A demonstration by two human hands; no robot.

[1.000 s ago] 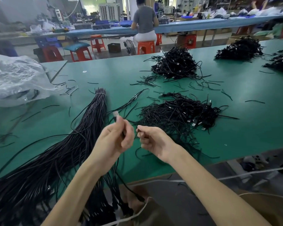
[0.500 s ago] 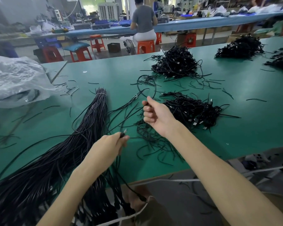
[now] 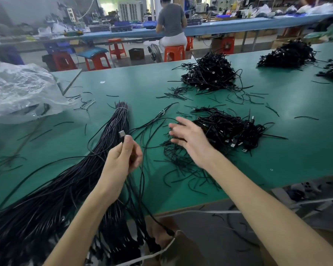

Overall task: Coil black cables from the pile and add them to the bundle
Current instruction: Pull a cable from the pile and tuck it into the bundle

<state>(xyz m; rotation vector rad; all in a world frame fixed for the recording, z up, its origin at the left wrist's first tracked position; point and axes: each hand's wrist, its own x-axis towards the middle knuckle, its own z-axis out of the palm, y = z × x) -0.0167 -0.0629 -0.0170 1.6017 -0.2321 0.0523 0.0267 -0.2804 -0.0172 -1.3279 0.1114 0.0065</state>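
1. Left hand (image 3: 121,162): lower centre of the frame, fingers curled and clenched on a single black cable (image 3: 123,138) just under its metal plug. The plug stands upright above the thumb.
2. Right hand (image 3: 192,141): centre of the frame, released, fingers spread and holding nothing. It is at the left edge of the near pile (image 3: 231,131). The fingers are motion-blurred, so I cannot tell whether they touch the cables.
3. Bundle (image 3: 75,179): a long, thick sheaf of straight black cables. It runs from the lower left corner up to the centre and lies flat on the green table (image 3: 296,150). A light tie (image 3: 121,108) binds it near its far end. The left hand is over its right side.
4. Near pile: loosely tangled black cables with metal plugs showing, right of centre, well apart from the bundle's tied end.
5. Short black offcuts (image 3: 306,117) lie scattered across the table around the piles.
6. Clear plastic bag (image 3: 17,89): crumpled, at the left edge of the frame, beyond the bundle.
7. Second pile (image 3: 210,73): upper centre, farther back on the same table. A third pile (image 3: 288,54) is at the upper right.
8. Background: a seated person (image 3: 171,20), back to the camera, on an orange stool (image 3: 174,52) at a blue bench (image 3: 238,27).
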